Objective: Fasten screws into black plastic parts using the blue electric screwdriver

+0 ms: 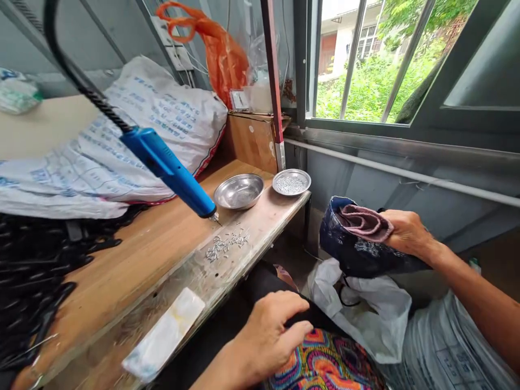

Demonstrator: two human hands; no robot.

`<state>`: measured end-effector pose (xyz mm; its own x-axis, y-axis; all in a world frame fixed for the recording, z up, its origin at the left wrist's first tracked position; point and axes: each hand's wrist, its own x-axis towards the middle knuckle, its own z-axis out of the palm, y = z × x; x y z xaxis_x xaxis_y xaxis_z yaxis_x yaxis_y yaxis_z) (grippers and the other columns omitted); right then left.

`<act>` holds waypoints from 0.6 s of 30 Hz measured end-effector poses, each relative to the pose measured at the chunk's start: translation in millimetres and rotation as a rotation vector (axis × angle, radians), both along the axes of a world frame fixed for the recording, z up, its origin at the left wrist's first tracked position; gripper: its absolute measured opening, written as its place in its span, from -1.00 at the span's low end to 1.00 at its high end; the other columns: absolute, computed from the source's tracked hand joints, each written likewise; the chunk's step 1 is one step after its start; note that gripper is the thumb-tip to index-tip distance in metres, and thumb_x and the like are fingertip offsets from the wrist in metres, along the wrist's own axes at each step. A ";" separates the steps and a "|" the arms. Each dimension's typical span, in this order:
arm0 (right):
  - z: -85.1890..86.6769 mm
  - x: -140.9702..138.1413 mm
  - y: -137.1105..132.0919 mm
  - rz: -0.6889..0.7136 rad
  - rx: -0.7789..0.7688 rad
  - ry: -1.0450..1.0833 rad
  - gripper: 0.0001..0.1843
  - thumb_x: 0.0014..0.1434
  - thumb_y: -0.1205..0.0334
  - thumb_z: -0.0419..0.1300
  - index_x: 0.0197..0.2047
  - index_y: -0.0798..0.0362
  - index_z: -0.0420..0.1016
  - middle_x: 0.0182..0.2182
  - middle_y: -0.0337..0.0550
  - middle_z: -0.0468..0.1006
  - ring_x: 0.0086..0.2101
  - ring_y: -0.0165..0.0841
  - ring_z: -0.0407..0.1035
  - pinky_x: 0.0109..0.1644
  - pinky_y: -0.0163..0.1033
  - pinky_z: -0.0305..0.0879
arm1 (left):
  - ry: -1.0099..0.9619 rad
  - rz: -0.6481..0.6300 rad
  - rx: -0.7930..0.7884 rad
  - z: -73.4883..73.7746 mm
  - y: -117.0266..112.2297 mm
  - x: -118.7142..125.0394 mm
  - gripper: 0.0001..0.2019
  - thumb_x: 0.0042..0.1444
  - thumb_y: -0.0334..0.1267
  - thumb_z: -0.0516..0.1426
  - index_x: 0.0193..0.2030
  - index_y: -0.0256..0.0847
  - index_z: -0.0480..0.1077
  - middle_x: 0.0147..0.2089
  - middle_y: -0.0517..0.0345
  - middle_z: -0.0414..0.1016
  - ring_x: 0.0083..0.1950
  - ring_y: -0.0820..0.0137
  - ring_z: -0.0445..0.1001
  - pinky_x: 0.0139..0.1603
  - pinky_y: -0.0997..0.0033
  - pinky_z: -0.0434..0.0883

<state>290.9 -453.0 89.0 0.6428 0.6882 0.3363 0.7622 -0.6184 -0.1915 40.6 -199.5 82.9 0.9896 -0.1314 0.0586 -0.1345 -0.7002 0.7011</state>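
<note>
My right hand [407,234] grips the top of a dark blue patterned cloth pouch [357,241] with a pink lining, held up beside the bench. My left hand [264,338] rests on black fabric at my lap, fingers curved, holding nothing I can see. It is nearest the bench's front edge and a pale, marbled flat strip [164,333]. A blue handheld electric drill [166,168] hangs on a black coiled cable, its tip just above scattered small silver pieces [225,245] on the wooden bench [134,271].
A steel bowl [239,191] and a steel dish of small silver pieces [291,182] stand on the bench. Black items [36,271] are heaped at left, beside a white printed sack [154,119]. A white plastic bag [365,309] lies at my lap below a barred window [377,59].
</note>
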 end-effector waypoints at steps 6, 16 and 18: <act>-16.3 100.4 36.0 -0.022 0.024 -0.248 -0.57 0.23 0.10 -0.12 -0.59 0.05 0.29 -0.57 -0.05 0.43 -0.47 -0.29 0.28 -0.28 -0.22 0.10 | 0.238 0.009 -0.177 -58.2 -36.8 137.0 -0.43 -0.02 -0.23 0.15 0.19 -0.24 0.27 0.17 0.00 0.34 0.15 0.24 0.33 0.20 0.28 0.26; -36.6 202.7 141.2 -0.151 0.009 -0.263 -0.55 0.27 0.13 -0.16 -0.45 0.10 0.44 -0.46 0.01 0.48 -0.36 -0.25 0.29 -0.25 -0.19 0.02 | 0.217 0.349 -0.460 -116.0 -65.6 330.4 -0.02 0.09 0.02 0.06 0.36 -0.50 -0.50 0.42 -0.10 -0.64 0.43 0.35 -0.54 0.40 0.38 -0.34; -56.7 210.3 166.3 -0.098 -0.069 -0.158 -0.67 0.22 0.19 -0.07 -0.35 0.12 0.47 -0.37 0.02 0.50 -0.29 -0.23 0.31 -0.21 -0.19 0.04 | 0.251 0.396 -0.480 -132.2 -57.8 342.2 -0.07 0.13 0.00 0.01 0.35 -0.52 -0.51 0.42 -0.12 -0.63 0.43 0.34 -0.52 0.40 0.38 -0.34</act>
